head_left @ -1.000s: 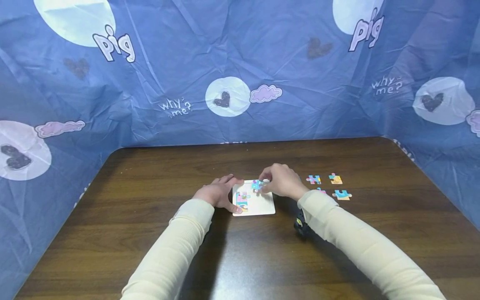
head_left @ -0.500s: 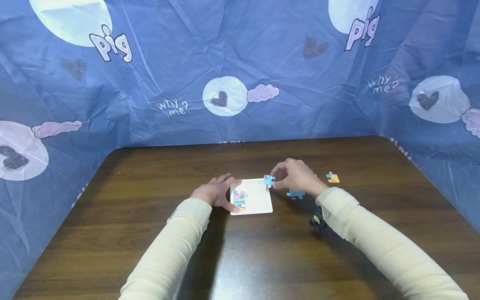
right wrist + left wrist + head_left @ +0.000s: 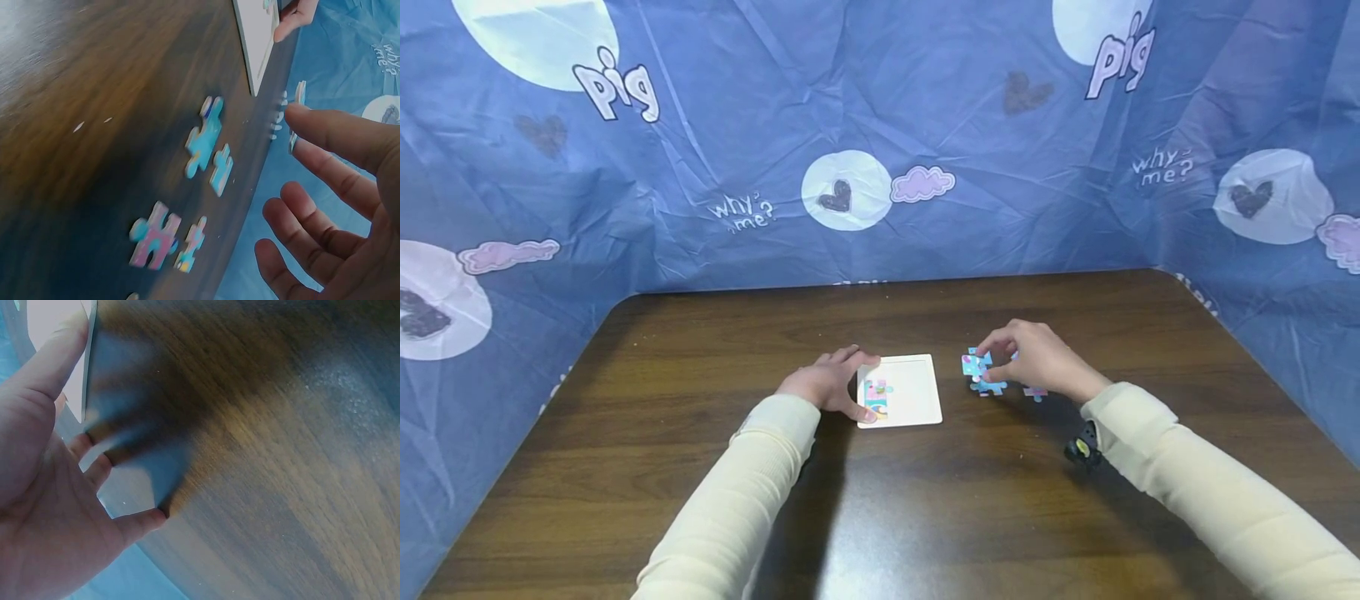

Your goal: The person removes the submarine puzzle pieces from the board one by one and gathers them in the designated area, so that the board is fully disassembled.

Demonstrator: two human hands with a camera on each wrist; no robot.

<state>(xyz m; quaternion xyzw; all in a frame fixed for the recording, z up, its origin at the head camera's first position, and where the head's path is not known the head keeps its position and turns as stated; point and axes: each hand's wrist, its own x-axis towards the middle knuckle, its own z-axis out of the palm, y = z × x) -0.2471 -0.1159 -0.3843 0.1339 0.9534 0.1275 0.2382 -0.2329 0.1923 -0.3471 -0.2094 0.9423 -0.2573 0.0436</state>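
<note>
- The right hand [image 3: 1041,358] pinches a small puzzle piece [image 3: 972,365] between its thumb and pointing finger, up over the table [image 3: 925,508].
- Under the right hand lie loose pieces, like a blue one [image 3: 206,137] and a pink one [image 3: 153,244].
- The left hand [image 3: 829,383] is spread wide, with its thumb on the near edge of the white tray [image 3: 915,393].
- The tray sits between the hands, with some set pieces [image 3: 877,403] just beside the left thumb.
</note>
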